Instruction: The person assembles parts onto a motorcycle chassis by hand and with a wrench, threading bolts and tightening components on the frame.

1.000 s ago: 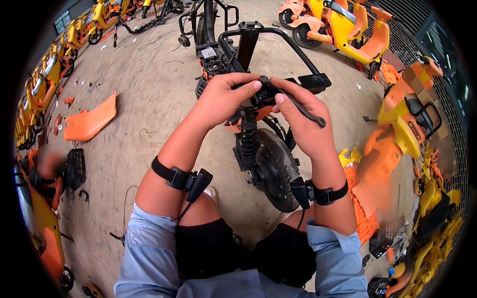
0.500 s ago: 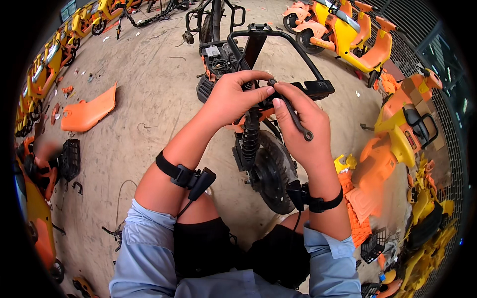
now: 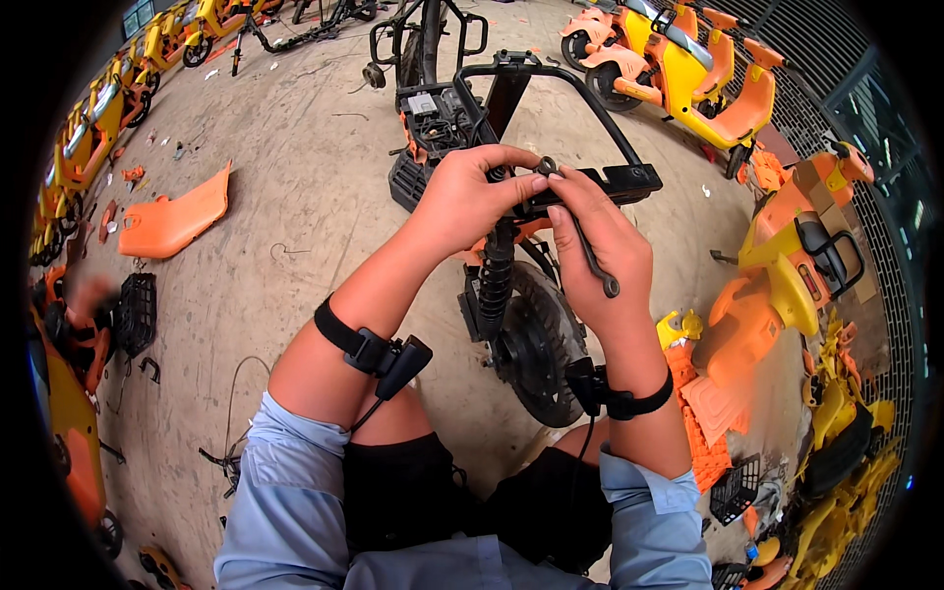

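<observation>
gripping dark wrench (image 3: 587, 246) in right hand (image 3: 612, 251) with fingers curled around it; touching its far end with nearly closed left hand (image 3: 470, 197), can't make out whether pinching; near black scooter frame (image 3: 505, 93).

Dusty floor (image 3: 285, 187), orange panel (image 3: 177, 218), black basket (image 3: 736, 489)

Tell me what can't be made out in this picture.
In the head view:
Wrench: part of its shaft, hidden by the right grip.
Bike frame: section behind the left grip, hidden; far end, cut off by the upper edge.
Blurred patch, far left: unidentifiable.
</observation>
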`<state>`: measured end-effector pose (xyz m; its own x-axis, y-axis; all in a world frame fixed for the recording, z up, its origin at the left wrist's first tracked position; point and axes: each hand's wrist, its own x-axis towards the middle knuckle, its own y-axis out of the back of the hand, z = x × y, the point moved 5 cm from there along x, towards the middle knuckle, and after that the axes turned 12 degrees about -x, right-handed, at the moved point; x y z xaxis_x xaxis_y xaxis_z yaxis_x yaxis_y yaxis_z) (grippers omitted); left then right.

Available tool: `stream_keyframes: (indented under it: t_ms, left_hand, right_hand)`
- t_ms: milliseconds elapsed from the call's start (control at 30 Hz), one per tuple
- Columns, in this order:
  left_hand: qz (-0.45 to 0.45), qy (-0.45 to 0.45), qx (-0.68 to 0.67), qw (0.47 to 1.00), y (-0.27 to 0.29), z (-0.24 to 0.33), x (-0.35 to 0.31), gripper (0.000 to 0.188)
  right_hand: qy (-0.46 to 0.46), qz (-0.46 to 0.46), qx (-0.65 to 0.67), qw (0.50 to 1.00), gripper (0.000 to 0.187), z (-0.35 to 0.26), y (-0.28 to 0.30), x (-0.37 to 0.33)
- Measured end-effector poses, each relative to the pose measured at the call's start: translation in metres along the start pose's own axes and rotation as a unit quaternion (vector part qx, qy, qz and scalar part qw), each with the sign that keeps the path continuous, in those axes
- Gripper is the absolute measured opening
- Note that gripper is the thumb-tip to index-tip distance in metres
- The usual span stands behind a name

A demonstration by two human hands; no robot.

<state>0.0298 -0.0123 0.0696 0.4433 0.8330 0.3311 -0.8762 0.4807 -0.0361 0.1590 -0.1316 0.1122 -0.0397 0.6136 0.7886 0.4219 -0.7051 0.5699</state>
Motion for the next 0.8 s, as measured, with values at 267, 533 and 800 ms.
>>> stream_keyframes:
  t_ms: [267,533,800]
  left_hand:
    - [-0.009,-0.019,0.014,1.0,0.003,-0.001,-0.001,0.037]
    - [0.035,-0.013,0.013,0.999,-0.002,0.007,-0.001,0.03]
    - [0.022,-0.014,0.022,0.999,-0.004,0.002,0.001,0.025]
  right_hand:
    - [-0.116,0.04,0.077,0.99,0.016,0.03,0.024,-0.007]
    - [-0.128,0.073,0.01,0.989,0.017,0.063,0.035,-0.022]
    - [-0.123,0.007,-0.025,0.992,0.032,0.076,0.026,-0.047]
